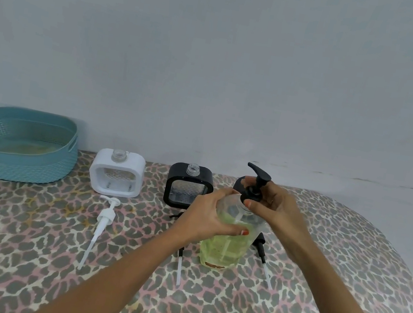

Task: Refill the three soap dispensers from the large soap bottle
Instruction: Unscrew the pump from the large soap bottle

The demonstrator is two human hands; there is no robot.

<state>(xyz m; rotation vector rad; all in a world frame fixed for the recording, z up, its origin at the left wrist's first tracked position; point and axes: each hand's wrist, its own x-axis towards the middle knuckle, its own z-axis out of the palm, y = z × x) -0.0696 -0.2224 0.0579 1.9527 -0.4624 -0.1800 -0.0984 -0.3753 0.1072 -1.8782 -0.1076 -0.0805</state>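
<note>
The left hand [205, 219] wraps round the upper body of the bottle [225, 248], thumb across the front and fingers curled over the shoulder. The bottle is clear, upright or nearly so, with yellow-green soap in its lower part; whether its base touches the counter [18, 247] I cannot tell. The right hand [270, 209] is curled round the black collar of the bottle pump [259, 178], thumb in front and fingers behind, and the pump's spout points up and to the left. Along the back of the counter stand a white dispenser [116, 173] and, to its right, a black dispenser [187, 186], both with bare open necks. A third dispenser [238, 183], dark, shows only as a corner behind the hands. A white pump [102, 223] lies on the counter in front of the white dispenser, its tube pointing toward the near edge. A black pump [179, 259] lies partly hidden under the left wrist, and a second black pump [262, 249] lies just right of the bottle. A teal basket [19, 164] sits at the far left, well apart from the bottle.
</note>
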